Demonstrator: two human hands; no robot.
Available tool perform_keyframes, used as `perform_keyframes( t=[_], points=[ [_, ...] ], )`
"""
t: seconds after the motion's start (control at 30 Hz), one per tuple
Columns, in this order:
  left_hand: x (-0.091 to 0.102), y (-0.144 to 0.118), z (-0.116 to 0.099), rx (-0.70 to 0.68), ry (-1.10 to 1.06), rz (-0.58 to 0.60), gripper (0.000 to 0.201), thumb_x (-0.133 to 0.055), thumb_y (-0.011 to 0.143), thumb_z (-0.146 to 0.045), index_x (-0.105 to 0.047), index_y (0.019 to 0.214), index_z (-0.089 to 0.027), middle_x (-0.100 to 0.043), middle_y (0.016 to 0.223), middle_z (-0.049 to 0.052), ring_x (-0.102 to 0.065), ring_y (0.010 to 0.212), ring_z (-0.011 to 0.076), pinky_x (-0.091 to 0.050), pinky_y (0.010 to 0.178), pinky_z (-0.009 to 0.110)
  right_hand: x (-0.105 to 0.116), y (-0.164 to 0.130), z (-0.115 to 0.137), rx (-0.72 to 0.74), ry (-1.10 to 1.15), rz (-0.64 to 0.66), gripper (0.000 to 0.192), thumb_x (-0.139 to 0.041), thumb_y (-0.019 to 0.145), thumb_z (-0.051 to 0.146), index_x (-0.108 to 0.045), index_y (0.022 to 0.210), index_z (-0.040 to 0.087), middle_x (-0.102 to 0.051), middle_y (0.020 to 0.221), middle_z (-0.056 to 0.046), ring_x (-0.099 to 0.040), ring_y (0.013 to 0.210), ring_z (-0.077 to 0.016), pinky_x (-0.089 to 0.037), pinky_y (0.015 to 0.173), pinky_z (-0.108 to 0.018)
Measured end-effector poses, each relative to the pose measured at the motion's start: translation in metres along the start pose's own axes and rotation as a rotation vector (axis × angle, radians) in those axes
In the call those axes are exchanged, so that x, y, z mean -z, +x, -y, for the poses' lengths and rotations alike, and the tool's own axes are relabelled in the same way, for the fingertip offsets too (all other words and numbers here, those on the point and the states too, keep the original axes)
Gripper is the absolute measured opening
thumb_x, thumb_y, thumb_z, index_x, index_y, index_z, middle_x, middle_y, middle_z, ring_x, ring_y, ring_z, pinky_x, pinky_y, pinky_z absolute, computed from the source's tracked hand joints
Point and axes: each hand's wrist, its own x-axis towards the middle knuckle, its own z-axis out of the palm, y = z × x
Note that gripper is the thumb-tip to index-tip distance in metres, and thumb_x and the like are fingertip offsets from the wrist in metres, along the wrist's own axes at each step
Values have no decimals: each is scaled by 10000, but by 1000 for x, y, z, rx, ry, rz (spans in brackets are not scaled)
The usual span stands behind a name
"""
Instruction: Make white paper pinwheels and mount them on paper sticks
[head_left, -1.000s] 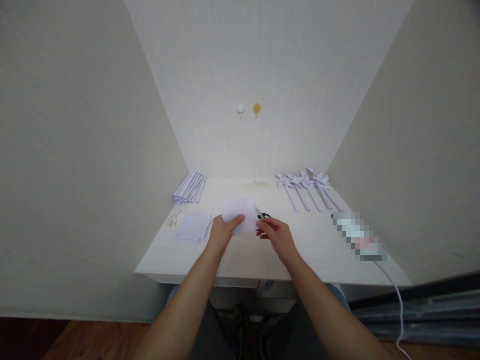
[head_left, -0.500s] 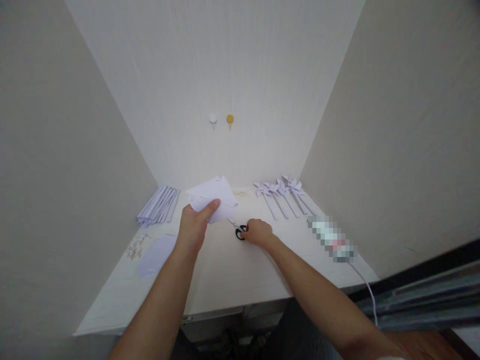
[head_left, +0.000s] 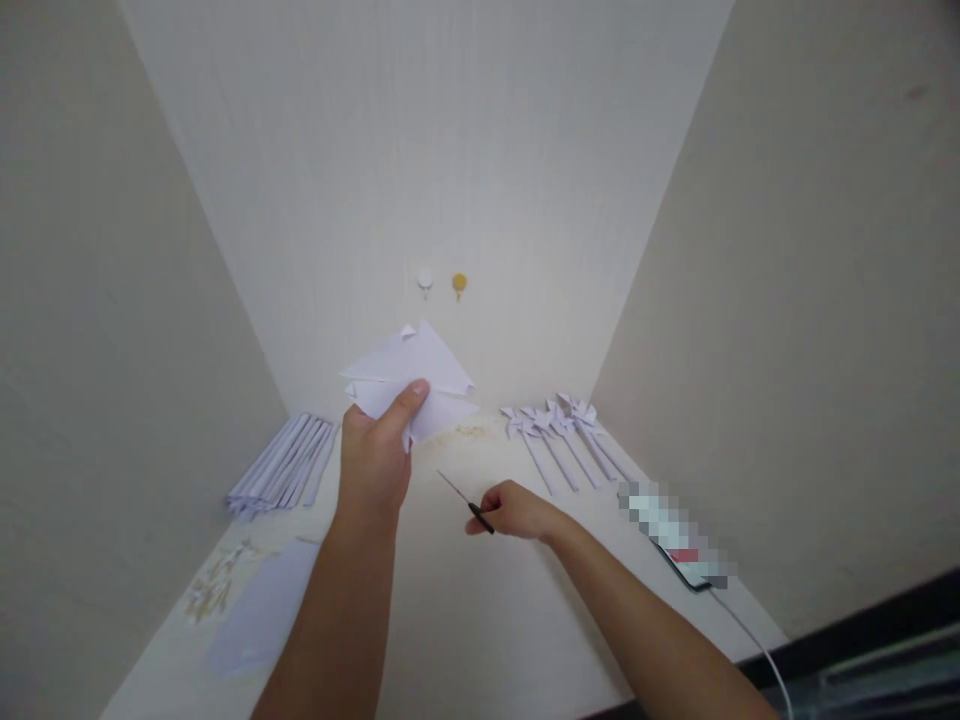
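Note:
My left hand (head_left: 379,450) grips a white paper square (head_left: 420,365), raised above the table with its thumb on the front. Slits run into the paper from its corners, and small tips are folded over. Lower and to the right, my right hand (head_left: 517,510) holds black-handled scissors (head_left: 480,517) by the handles. The blades are seen edge-on and point up and left, apart from the paper.
Rolled paper sticks (head_left: 285,465) lie at the left back. Paper pinwheels (head_left: 559,420) on sticks lie at the right back. Small pale pieces (head_left: 217,582) and paper sheets (head_left: 262,615) are at left. A phone (head_left: 675,545) with a cable (head_left: 757,645) lies at right.
My left hand has lifted the paper higher. My right hand has raised the scissors off the table and turned them edge-on. The camera view has tilted upward.

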Motion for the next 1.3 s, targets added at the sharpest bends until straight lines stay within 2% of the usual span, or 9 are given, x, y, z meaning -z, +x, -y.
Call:
perform_keyframes(
  t=[0.1,0.27,0.37,0.47,0.57,0.7,0.9,1.13,1.3],
  points=[
    [9,10,-4,-11,-8,-10,560,-902,680,-290,-761,1206,-159,-820,1090,103,-744,1132,322,-576,1039,425,13,3,23,177,172,-85,367,-859,765,477,-689,721,154,-596,605,40,-525,572,-111,-395,526,-229],
    [24,22,-19,-64,-61,-58,637,-908,662,-282,-736,1266,-178,-820,1103,89,-746,1126,319,-580,1030,409,34,-3,64,413,375,-138,466,-862,681,559,-778,957,193,-678,761,-4,-564,675,-148,-421,598,-264],
    [29,26,-27,-65,-57,-67,620,-900,669,-287,-734,1257,-178,-820,1093,84,-747,1120,327,-590,1000,402,44,-7,74,494,543,-109,404,-930,611,442,-794,908,204,-725,825,-29,-602,723,-165,-441,640,-272],
    [30,26,-31,-59,-20,-54,544,-876,683,-310,-749,1195,-177,-818,1074,76,-745,1115,332,-603,957,391,49,-5,72,533,504,-107,317,-933,627,424,-761,772,201,-657,677,4,-526,626,-136,-389,598,-264],
    [31,25,-30,-68,8,-30,448,-843,714,-323,-762,1129,-173,-818,1049,67,-746,1100,321,-610,914,366,52,-5,69,548,444,-115,369,-928,636,471,-679,651,200,-592,609,17,-464,585,-128,-347,563,-267],
    [29,22,-28,-54,5,-14,379,-822,736,-302,-768,1090,-177,-818,1048,55,-748,1080,303,-611,872,338,55,-16,69,558,363,-148,410,-895,660,554,-665,653,215,-576,603,6,-457,577,-146,-347,541,-278],
    [22,17,-25,-55,-30,-10,390,-817,739,-275,-760,1110,-166,-814,1034,53,-758,1037,302,-615,848,345,57,-30,76,547,266,-255,425,-922,612,511,-610,580,224,-575,585,7,-478,559,-154,-374,514,-272],
    [22,18,-25,-60,14,-19,342,-824,741,-313,-773,1051,-179,-811,979,54,-757,1051,325,-608,905,395,56,-31,83,576,234,-284,400,-888,648,491,-606,556,222,-578,560,4,-501,540,-155,-407,502,-267],
    [22,18,-25,-57,-14,-20,359,-826,737,-285,-771,1071,-165,-814,962,52,-758,1032,316,-609,875,370,56,-30,80,578,233,-291,410,-878,673,471,-576,557,219,-569,566,8,-499,542,-147,-408,504,-260]
  ],
)
